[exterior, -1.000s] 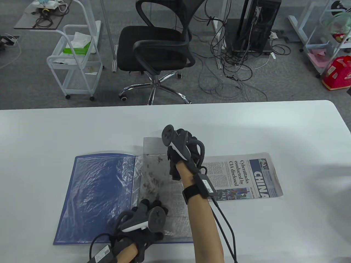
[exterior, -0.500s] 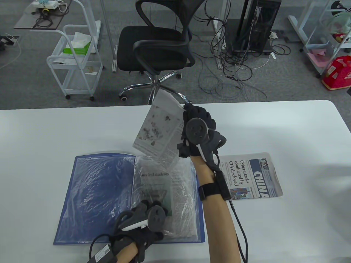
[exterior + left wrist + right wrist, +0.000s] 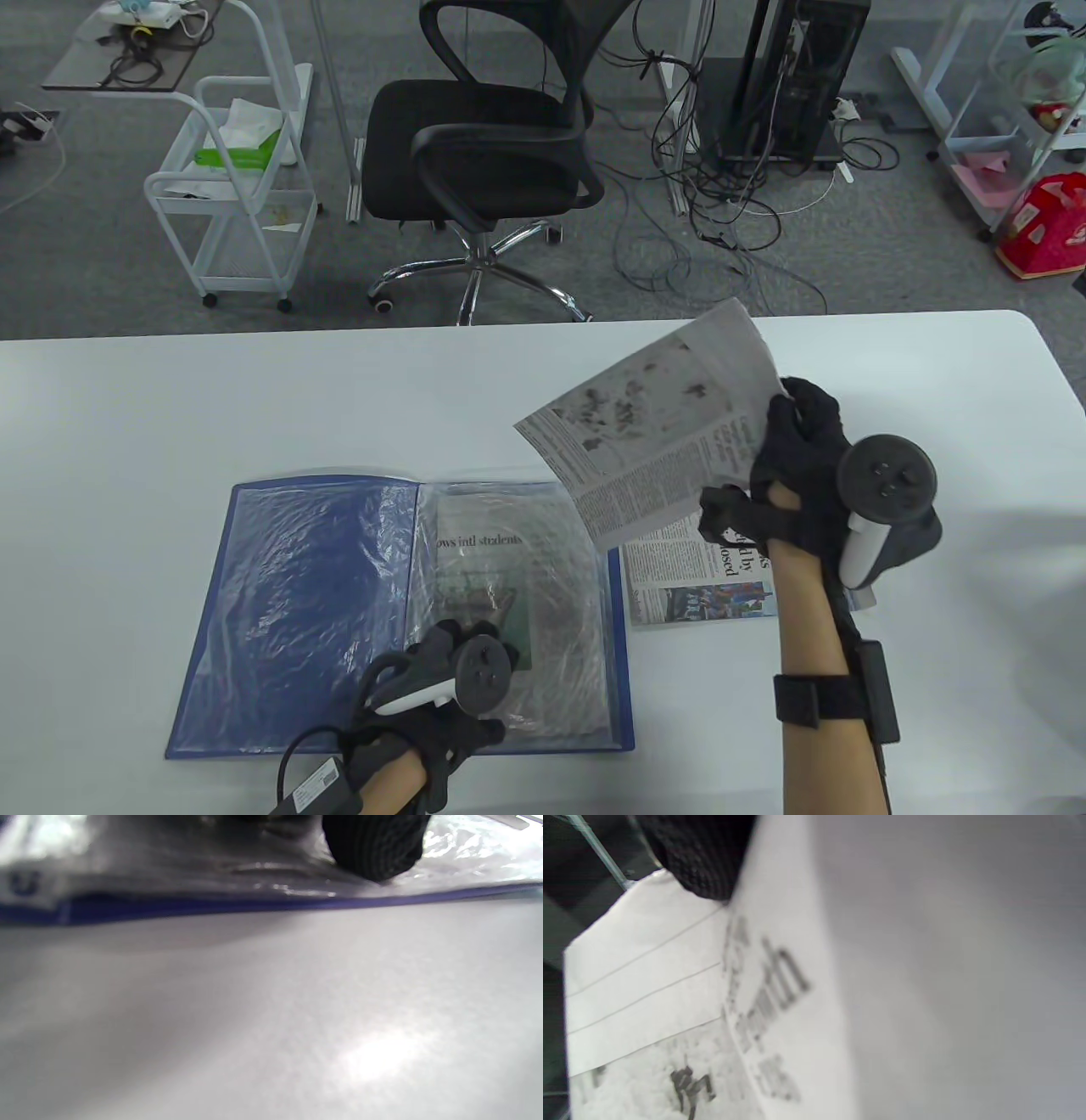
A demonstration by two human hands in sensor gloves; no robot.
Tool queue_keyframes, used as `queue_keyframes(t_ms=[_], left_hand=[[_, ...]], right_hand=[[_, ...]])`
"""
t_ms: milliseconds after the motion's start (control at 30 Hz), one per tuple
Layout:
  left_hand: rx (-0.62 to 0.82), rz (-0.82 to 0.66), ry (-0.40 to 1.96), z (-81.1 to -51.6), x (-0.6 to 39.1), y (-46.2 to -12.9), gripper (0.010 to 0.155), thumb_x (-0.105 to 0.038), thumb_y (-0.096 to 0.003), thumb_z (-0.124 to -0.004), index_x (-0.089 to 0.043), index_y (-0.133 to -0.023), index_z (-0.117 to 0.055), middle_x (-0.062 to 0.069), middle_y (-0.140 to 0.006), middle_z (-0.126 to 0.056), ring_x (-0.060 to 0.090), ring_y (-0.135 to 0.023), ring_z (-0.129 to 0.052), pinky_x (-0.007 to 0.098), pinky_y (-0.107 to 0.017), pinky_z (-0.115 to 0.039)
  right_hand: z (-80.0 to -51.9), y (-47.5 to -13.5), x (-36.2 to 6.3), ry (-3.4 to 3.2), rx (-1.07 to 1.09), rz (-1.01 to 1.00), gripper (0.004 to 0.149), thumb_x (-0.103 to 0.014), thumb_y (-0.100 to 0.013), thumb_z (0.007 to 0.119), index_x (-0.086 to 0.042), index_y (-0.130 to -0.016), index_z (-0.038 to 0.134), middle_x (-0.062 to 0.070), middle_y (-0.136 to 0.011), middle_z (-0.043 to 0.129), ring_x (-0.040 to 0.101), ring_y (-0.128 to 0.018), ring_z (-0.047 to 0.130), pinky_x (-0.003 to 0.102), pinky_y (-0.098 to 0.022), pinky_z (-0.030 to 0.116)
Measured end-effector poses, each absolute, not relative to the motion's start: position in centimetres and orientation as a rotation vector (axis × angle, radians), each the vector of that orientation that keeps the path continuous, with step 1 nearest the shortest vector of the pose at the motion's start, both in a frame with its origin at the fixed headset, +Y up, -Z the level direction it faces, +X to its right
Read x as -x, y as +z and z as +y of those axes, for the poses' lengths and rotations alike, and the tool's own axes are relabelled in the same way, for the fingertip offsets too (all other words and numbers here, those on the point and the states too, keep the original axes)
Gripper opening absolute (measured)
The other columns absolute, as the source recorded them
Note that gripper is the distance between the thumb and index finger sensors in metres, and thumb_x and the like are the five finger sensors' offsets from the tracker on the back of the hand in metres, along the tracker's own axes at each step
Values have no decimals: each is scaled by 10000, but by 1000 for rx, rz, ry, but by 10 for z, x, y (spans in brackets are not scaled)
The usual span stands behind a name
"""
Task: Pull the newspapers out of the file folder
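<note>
A blue file folder [image 3: 288,594] lies open on the white table, with clear plastic sleeves. Its right sleeve holds a newspaper [image 3: 501,560] with a headline about students. My left hand [image 3: 441,679] presses flat on the lower part of that sleeve; a gloved fingertip [image 3: 373,844] rests on the plastic above the folder's blue edge [image 3: 254,905]. My right hand [image 3: 780,484] grips a folded newspaper sheet [image 3: 653,433] in the air, to the right of the folder. That sheet fills the right wrist view [image 3: 691,1018]. Another newspaper [image 3: 704,586] lies flat on the table beneath it.
The white table [image 3: 933,611] stretches to the right and behind the folder. Beyond its far edge stand a black office chair [image 3: 492,153], a white wire cart [image 3: 237,187] and a computer tower with cables [image 3: 789,85].
My right hand drew the sheet out of the sleeve, lifted it, then carried it right, over the newspaper on the table. The students newspaper is uncovered. My left hand stayed in place.
</note>
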State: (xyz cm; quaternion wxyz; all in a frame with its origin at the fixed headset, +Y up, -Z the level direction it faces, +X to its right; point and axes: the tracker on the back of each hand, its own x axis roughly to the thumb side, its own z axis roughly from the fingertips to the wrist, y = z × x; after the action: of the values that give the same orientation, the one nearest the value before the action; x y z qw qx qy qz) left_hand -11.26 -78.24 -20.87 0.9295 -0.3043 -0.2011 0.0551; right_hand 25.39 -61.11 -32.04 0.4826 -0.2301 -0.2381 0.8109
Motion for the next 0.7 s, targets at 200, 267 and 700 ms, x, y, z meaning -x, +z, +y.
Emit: queue_keyframes(t_ms=[200, 267, 700], left_hand=[[625, -410, 116, -783, 113, -209, 772, -454, -480, -700, -267, -1098, -278, 76, -1142, -105, 534, -1004, -147, 673, -678, -315], [625, -409, 120, -782, 113, -209, 772, -453, -479, -702, -266, -1098, -279, 76, -1143, -104, 533, -1004, -145, 674, -677, -313], [625, -406, 129, -783, 113, -209, 772, -449, -480, -704, -268, -1099, -278, 75, -1142, -105, 530, -1004, -142, 672, -677, -307]], right_hand=[[-685, -300, -317, 1978, 857, -447, 390, -337, -376, 820, -235, -750, 864, 57, -562, 1037, 100, -125, 1053, 391, -132, 931], [-703, -298, -326, 1994, 919, -436, 389, -333, -377, 822, -228, -749, 865, 64, -559, 1037, 106, -120, 1052, 396, -128, 929], [-732, -306, -326, 2389, 1026, -443, 545, -404, -381, 814, -247, -895, 725, 67, -792, 920, 252, -532, 1040, 523, -438, 848]])
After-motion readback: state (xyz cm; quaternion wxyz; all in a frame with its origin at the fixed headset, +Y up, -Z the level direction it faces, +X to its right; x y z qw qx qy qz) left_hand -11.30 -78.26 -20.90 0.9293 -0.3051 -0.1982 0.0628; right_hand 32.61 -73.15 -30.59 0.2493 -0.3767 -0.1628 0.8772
